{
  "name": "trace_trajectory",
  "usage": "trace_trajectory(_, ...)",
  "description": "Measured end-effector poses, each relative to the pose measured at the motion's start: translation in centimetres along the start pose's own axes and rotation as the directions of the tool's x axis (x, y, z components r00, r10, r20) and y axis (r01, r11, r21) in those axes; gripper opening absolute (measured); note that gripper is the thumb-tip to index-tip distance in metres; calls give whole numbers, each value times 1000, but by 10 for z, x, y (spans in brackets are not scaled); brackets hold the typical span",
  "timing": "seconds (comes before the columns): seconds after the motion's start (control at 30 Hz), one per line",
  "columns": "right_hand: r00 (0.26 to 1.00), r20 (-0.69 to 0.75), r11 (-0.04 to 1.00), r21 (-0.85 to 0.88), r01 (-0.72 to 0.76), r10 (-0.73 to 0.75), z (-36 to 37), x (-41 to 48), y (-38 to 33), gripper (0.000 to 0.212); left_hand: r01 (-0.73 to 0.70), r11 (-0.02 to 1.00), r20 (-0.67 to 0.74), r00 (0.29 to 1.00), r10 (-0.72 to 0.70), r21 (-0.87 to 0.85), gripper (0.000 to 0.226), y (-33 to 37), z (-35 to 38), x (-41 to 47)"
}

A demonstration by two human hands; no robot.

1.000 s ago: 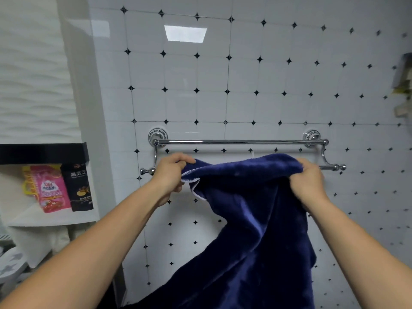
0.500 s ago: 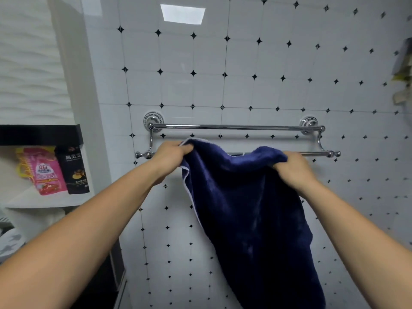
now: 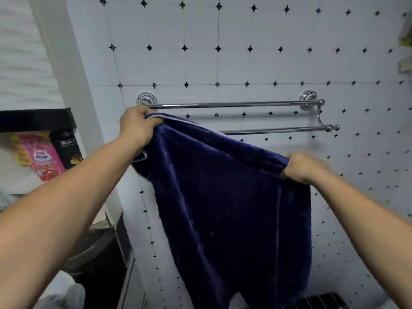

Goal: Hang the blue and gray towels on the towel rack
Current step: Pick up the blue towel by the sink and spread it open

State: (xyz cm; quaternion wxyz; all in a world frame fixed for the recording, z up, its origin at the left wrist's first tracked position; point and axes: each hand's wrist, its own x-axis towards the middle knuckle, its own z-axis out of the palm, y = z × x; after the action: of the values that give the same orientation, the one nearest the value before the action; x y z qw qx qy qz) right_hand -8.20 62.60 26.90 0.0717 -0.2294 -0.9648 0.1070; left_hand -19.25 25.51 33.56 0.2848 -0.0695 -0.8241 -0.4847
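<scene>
We grip the blue towel (image 3: 225,197) w/ left hand (image 3: 136,126) and right hand (image 3: 303,167) bunched on its top edge, just below the towel rack (image 3: 234,105): soft, limp, prob. light, best held at corners.

You are holding the dark blue towel (image 3: 223,197) with both hands. Your left hand (image 3: 137,126) grips its top corner up high, right by the left end of the shiny towel rack (image 3: 234,105). Your right hand (image 3: 303,167) pinches the other top edge lower down, below the rack's front bar. The towel hangs down in front of the white tiled wall (image 3: 245,30). A pink packet (image 3: 44,159) sits on a shelf at your left.
</scene>
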Motion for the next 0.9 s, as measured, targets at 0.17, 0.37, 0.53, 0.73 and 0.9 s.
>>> trace_trajectory(0.17,986,37,983,-93,-159,163,12,-1,23,52,127,991,-12,992,-128,-28,15,-13,-5,1)
trace_trajectory(0.37,966,224,991,15,-135,128,18,-5,19,56,155,983,7,988,-156,101,35,-9,-5,-4)
trace_trajectory(0.53,944,328,915,373,-153,24,6,-17,-3,25,372,914,162,924,-347,-162,20,-7,3,-20)
trace_trajectory(0.73,890,437,413,840,-351,-132,22,-45,-63,26,568,750,460,795,-395,-338,24,-2,36,-80)
trace_trajectory(0.9,915,358,-238,887,-395,-187,33,-59,-121,22,577,669,583,771,-256,-468,21,11,60,-124)
